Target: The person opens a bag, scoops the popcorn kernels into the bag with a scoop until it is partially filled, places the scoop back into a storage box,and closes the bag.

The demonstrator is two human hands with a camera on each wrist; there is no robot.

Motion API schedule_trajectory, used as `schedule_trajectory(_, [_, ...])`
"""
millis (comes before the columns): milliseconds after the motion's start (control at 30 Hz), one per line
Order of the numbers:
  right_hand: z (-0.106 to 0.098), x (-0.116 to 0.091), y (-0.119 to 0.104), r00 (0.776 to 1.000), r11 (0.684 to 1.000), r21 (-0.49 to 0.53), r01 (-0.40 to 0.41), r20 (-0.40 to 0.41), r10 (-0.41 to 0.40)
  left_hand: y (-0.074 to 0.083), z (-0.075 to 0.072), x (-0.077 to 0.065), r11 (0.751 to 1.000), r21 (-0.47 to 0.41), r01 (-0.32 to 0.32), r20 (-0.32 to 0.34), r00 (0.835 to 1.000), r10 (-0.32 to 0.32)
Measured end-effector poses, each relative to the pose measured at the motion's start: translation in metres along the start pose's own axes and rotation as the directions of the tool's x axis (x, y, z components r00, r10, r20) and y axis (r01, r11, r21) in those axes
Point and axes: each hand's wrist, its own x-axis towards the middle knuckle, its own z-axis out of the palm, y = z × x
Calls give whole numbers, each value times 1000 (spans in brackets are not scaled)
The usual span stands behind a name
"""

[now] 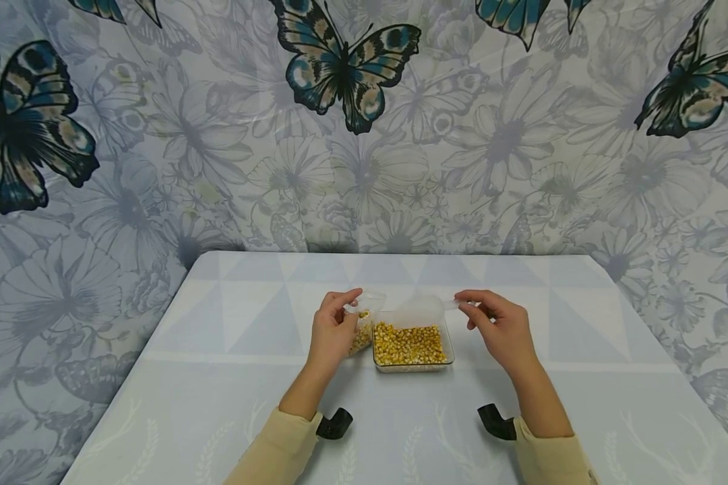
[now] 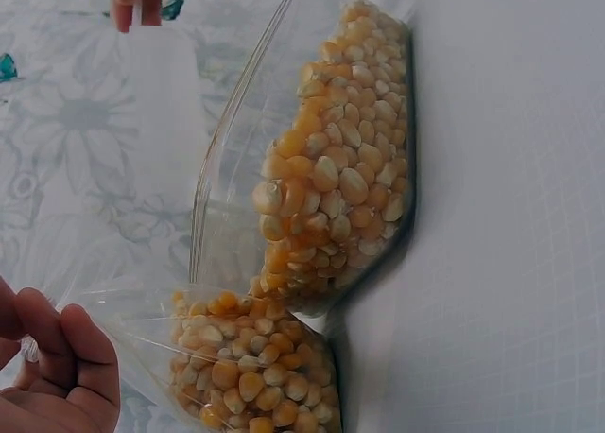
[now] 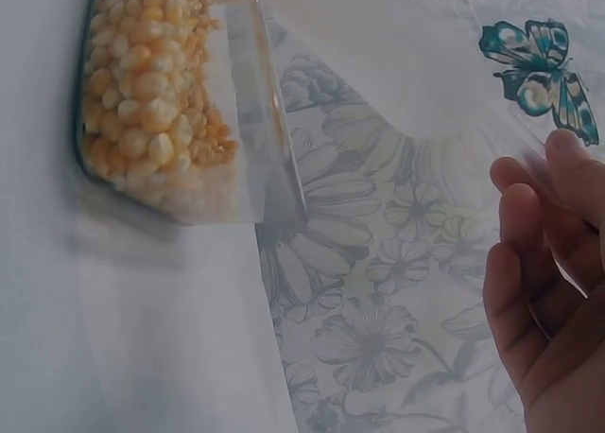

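Observation:
A clear glass container (image 1: 414,367) holding yellow corn kernels (image 1: 409,343) stands mid-table. Left of it, close against its side, is a clear plastic bag (image 2: 250,367) partly filled with more kernels. My left hand (image 1: 335,325) pinches the bag's upper edge between thumb and fingers. Over the container's far side hangs a translucent white plastic scoop (image 1: 423,308), broad and thin with a narrow handle. My right hand (image 1: 496,327) pinches that handle; the right wrist view shows the fingers (image 3: 510,291) curled at its end. No kernels show on the scoop.
The pale, triangle-patterned table (image 1: 249,397) ends at a back edge just beyond the hands. Behind it hangs a floral cloth with butterflies (image 1: 346,64). A black wrist mount (image 1: 335,424) juts inward from the left sleeve, another (image 1: 496,423) from the right.

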Motion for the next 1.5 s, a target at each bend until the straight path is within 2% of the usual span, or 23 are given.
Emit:
schedule_trajectory(500, [-3,-1,12,984,996,-50,-72,162,79,-2,1,2,1000,24,-12,4,1000,12])
schedule_trajectory(833, [-4,-2,12,975,994,-77,-83,200,97,-2,1,1,1000,14,-8,9,1000,8])
schedule_trajectory(1033, [-4,-2,13,970,988,-130,-80,218,108,-2,1,1,1000,8,-11,14,1000,11])
schedule_trajectory(1300, [-4,-2,16,962,979,-202,-37,257,89,-2,1,1,1000,14,-10,14,1000,10])
schedule_trajectory(1500, [-3,-3,17,947,969,-240,-52,296,124,-2,0,0,1000,11,-2,18,1000,2])
